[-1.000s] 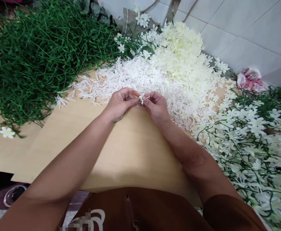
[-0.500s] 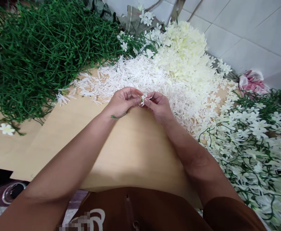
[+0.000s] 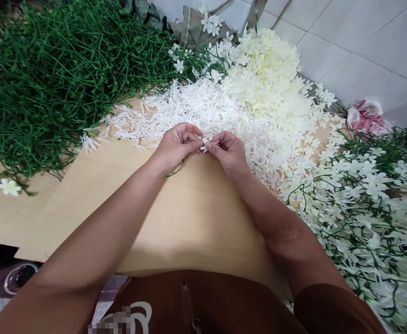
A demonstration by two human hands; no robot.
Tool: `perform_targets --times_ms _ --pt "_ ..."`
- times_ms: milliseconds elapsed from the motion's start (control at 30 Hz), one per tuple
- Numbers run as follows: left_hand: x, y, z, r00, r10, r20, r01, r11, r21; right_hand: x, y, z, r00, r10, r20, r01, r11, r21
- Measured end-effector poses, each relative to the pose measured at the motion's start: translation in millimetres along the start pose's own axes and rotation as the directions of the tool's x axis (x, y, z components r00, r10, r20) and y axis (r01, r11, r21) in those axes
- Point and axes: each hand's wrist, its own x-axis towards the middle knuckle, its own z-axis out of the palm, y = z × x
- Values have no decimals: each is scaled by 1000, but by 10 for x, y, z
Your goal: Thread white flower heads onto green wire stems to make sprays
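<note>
My two hands meet above the wooden board (image 3: 175, 208). My left hand (image 3: 180, 146) is closed in a pinch on a green artificial stem (image 3: 176, 172), whose thin end hangs below the palm. Between the fingertips sits a small white artificial flower (image 3: 205, 144), at the stem's upper end. My right hand (image 3: 229, 150) pinches the flower from the other side, and a thin white piece sticks out above its thumb. Just behind the hands lies a heap of thin white sticks (image 3: 196, 106). Fingers partly hide where flower and stem join.
A big pile of green stems (image 3: 67, 79) lies at the back left. Loose pale petals (image 3: 269, 69) are heaped at the back right against a tiled wall (image 3: 359, 41). Stemmed white flowers (image 3: 373, 232) fill the right side. A pink-and-white plastic bag (image 3: 366, 118) lies near the wall.
Both hands stay nearly in place, shifting very slightly left with the flower. The stem's hanging end has swung lower and to the right, away from my left wrist.
</note>
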Motion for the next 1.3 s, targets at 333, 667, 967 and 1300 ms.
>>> perform_targets --times_ms 333,667,967,1300 --pt "-24 37 -55 994 5 113 -13 997 73 -13 40 3 987 86 136 -98 992 80" --pt "-53 35 -45 984 -34 173 21 997 74 40 21 -79 936 153 317 -192 977 96" --pt "-68 6 -45 978 -39 206 24 997 76 53 35 -100 915 119 385 -151 987 53" --pt "-40 51 -127 965 -52 257 45 998 35 73 25 -50 917 138 374 -176 982 70"
